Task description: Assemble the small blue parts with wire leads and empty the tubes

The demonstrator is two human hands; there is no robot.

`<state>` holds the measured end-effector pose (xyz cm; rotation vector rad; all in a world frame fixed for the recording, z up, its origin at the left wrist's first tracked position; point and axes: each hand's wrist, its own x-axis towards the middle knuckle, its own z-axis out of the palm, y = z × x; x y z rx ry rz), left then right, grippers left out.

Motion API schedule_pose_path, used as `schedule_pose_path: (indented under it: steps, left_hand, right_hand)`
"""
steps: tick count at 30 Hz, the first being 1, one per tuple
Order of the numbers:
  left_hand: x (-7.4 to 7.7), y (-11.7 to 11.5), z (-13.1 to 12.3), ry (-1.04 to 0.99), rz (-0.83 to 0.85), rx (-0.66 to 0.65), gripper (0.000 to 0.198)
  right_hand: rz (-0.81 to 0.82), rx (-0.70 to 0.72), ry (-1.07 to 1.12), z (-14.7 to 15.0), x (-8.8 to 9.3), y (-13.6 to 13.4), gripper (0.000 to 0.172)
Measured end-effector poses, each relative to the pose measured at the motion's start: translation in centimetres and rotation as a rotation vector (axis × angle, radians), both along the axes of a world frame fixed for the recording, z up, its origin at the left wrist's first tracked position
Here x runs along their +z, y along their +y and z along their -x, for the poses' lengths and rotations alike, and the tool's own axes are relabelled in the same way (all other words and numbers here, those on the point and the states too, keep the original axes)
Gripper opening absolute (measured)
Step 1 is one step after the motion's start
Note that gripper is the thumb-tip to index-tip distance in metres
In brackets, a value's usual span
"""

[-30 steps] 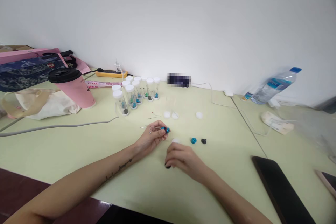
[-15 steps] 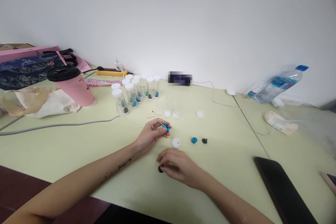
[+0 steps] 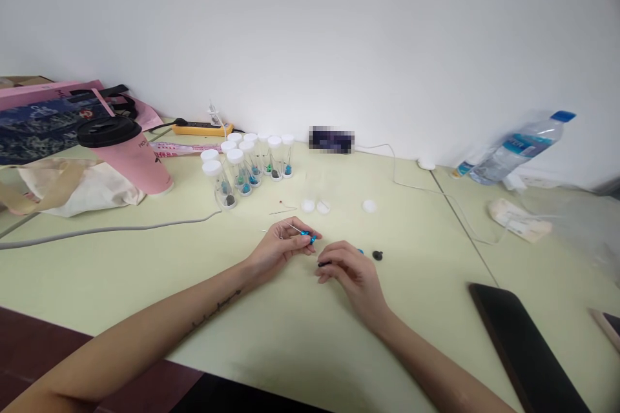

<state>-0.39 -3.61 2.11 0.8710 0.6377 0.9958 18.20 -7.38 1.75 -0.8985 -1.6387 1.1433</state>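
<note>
My left hand point(image 3: 285, 245) is closed around a small shiny blue piece point(image 3: 309, 237), pinched at the fingertips, with a thin metal rod point(image 3: 291, 226) slanting out of it. Just to the right, my right hand point(image 3: 353, 277) pinches a small black disc-like piece point(image 3: 324, 264) between thumb and fingers; the two hands are close but apart. Past my right hand's knuckles peeks a sliver of another blue piece point(image 3: 361, 251), mostly hidden. A black knobbed piece point(image 3: 377, 255) lies to its right. Beyond my left hand lie thin wire-like pieces point(image 3: 283, 210).
Several white-capped clear tubes point(image 3: 236, 171) holding coloured pieces stand at the back left. White round caps point(image 3: 369, 206) lie mid-table. A pink cup point(image 3: 133, 158) leans at left; a dark phone point(image 3: 527, 345) lies at right, a water bottle point(image 3: 523, 148) behind.
My right hand has lifted the black disc-like piece off the table and moved away from me, up beside my left hand. It now covers a white cap. My left hand keeps its hold.
</note>
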Motion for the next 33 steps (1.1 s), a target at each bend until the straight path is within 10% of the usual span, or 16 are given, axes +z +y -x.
schedule_pose_path:
  steps: [16, 33]
  left_hand:
    - [-0.27, 0.12, -0.22, -0.211, 0.132, -0.064, 0.04]
    - [-0.69, -0.54, -0.83, -0.145, 0.125, -0.11, 0.04]
  right_hand:
    - [0.01, -0.251, 0.011, -0.3, 0.01, 0.37, 0.022]
    - [-0.213, -0.166, -0.088, -0.23, -0.51, -0.11, 0.017]
